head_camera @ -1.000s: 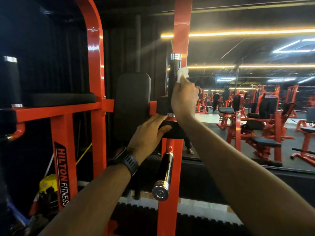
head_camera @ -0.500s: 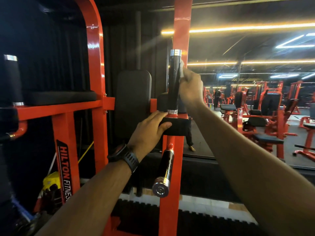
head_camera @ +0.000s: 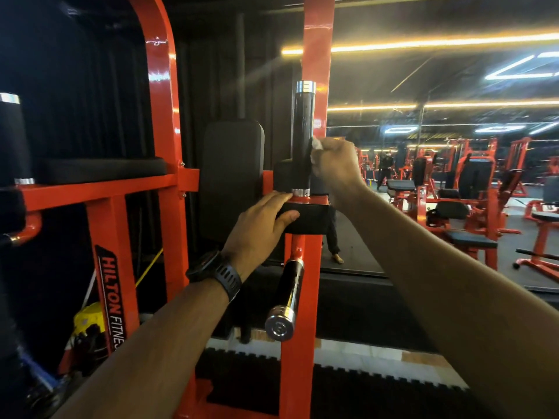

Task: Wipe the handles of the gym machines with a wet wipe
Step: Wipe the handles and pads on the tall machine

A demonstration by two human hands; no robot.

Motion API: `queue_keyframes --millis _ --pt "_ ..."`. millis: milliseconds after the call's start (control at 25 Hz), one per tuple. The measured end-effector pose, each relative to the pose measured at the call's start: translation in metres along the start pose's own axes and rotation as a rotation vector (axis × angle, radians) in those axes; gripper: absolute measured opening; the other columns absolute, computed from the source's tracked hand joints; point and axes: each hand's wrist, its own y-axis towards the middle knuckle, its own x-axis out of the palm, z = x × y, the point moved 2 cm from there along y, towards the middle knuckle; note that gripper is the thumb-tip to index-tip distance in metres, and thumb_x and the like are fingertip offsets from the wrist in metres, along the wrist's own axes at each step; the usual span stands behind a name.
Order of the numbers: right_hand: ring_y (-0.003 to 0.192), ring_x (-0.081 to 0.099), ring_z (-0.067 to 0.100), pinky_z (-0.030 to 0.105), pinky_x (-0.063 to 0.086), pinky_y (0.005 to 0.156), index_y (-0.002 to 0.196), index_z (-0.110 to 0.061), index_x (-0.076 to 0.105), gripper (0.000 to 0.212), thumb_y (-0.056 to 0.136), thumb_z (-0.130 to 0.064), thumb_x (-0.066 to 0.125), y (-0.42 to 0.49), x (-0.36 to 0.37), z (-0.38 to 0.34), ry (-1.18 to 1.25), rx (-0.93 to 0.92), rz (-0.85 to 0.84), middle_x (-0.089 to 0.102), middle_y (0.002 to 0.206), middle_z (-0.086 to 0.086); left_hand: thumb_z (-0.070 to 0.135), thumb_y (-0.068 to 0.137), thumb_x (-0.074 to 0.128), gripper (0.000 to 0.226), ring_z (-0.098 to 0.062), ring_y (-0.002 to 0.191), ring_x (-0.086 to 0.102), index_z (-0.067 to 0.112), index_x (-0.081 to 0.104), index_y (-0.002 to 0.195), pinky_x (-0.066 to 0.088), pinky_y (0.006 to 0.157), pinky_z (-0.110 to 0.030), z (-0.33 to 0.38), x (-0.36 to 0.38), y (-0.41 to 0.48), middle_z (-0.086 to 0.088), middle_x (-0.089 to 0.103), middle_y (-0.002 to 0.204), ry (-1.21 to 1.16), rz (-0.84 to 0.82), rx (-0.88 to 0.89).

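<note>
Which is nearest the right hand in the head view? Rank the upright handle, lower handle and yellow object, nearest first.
1. Upright handle: just left of the right hand, whose wipe touches it.
2. Lower handle: below, pointing toward the camera.
3. Yellow object: low, far left.

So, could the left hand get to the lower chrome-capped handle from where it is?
Likely yes: the left hand rests on the black pad just above the lower handle, with nothing in the space between them.

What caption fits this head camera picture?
Right hand presses a wet wipe on the upright black handle; left hand rests on the black pad.
</note>
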Motion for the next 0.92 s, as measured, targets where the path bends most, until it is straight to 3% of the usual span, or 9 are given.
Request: queue_keyframes --millis 80,200,280,400,480,560,680,760,920 --pt "0.065 0.050 0.023 0.040 0.048 0.057 0.082 -0.002 0.065 0.028 0.098 -0.020 0.051 0.000 0.002 0.002 0.073 0.081 0.000 0.055 0.069 0.016 0.036 0.102 0.052 0.048 -0.016 0.136 0.048 0.018 0.048 0.146 0.044 0.111 -0.038 0.000 0.000 -0.001 0.000 0.049 0.149 -0.001 0.003 -0.008" --pt "0.064 0.057 0.016 0.032 0.055 0.059 0.092 0.006 0.065 0.027 0.102 -0.011 0.047 -0.009 0.005 0.005 0.053 0.004 0.080 0.065 0.079 0.021 0.037 0.102 0.052 0.048 -0.016 0.136 0.048 0.018 0.048 0.146 0.044 0.111 -0.040 0.002 0.001 -0.002 0.000 0.049 0.149 -0.005 0.000 -0.008" --pt "0.068 0.055 0.020 0.032 0.052 0.062 0.097 0.005 0.065 0.026 0.102 -0.013 0.047 -0.010 0.002 0.013 -0.003 0.039 0.064 0.068 0.091 0.025 0.037 0.102 0.052 0.048 -0.016 0.134 0.049 0.018 0.048 0.146 0.045 0.110 -0.040 0.002 0.001 -0.002 0.001 0.050 0.147 -0.016 0.005 -0.007" --pt "0.071 0.058 0.026 0.030 0.054 0.064 0.101 0.003 0.067 0.024 0.102 -0.012 0.048 -0.012 0.002 0.019 0.001 0.032 0.007 0.067 0.087 0.020 0.037 0.102 0.052 0.048 -0.016 0.133 0.050 0.018 0.048 0.146 0.045 0.110 -0.038 0.002 0.000 -0.003 0.001 0.050 0.147 -0.012 0.011 -0.007" --pt "0.082 0.062 0.016 0.028 0.054 0.073 0.124 -0.009 0.063 0.029 0.101 -0.008 0.046 -0.023 0.000 0.025 -0.317 -0.182 0.024 0.066 0.102 0.011 0.036 0.102 0.052 0.048 -0.016 0.134 0.048 0.018 0.048 0.146 0.042 0.111 -0.032 0.004 0.001 -0.002 0.001 0.050 0.148 -0.010 0.019 -0.006" --pt "0.108 0.064 0.019 0.024 0.052 0.092 0.144 -0.014 0.049 0.047 0.099 -0.001 0.047 -0.039 -0.002 0.028 -0.566 -0.497 -0.001 0.062 0.127 0.012 0.036 0.102 0.052 0.048 -0.014 0.136 0.046 0.018 0.048 0.146 0.037 0.108 -0.024 0.004 0.001 -0.002 0.002 0.048 0.149 -0.001 0.013 -0.003" --pt "0.139 0.044 0.029 0.036 0.038 0.111 0.145 -0.004 0.046 0.059 0.089 0.007 0.060 -0.027 -0.012 0.020 -0.921 -0.956 -0.264 0.047 0.149 0.018 0.037 0.102 0.052 0.048 -0.013 0.138 0.044 0.018 0.048 0.146 0.036 0.109 -0.023 0.003 0.000 -0.002 0.002 0.048 0.150 -0.008 0.025 0.013" --pt "0.139 0.044 0.032 0.050 0.048 0.105 0.144 -0.004 0.046 0.073 0.077 0.011 0.073 -0.008 -0.020 0.010 -1.169 -1.139 -0.386 0.046 0.149 0.019 0.037 0.102 0.052 0.048 -0.013 0.136 0.047 0.018 0.048 0.146 0.039 0.109 -0.026 0.002 0.000 -0.002 0.001 0.050 0.148 -0.027 0.029 0.020" --pt "0.131 0.052 0.034 0.042 0.046 0.102 0.135 0.000 0.057 0.062 0.074 0.011 0.067 -0.003 -0.033 0.005 -1.360 -1.416 -0.454 0.055 0.141 0.020 0.039 0.103 0.050 0.050 -0.014 0.138 0.044 0.018 0.047 0.147 0.038 0.112 -0.028 0.001 0.000 -0.005 0.001 0.047 0.150 -0.027 0.033 0.006"
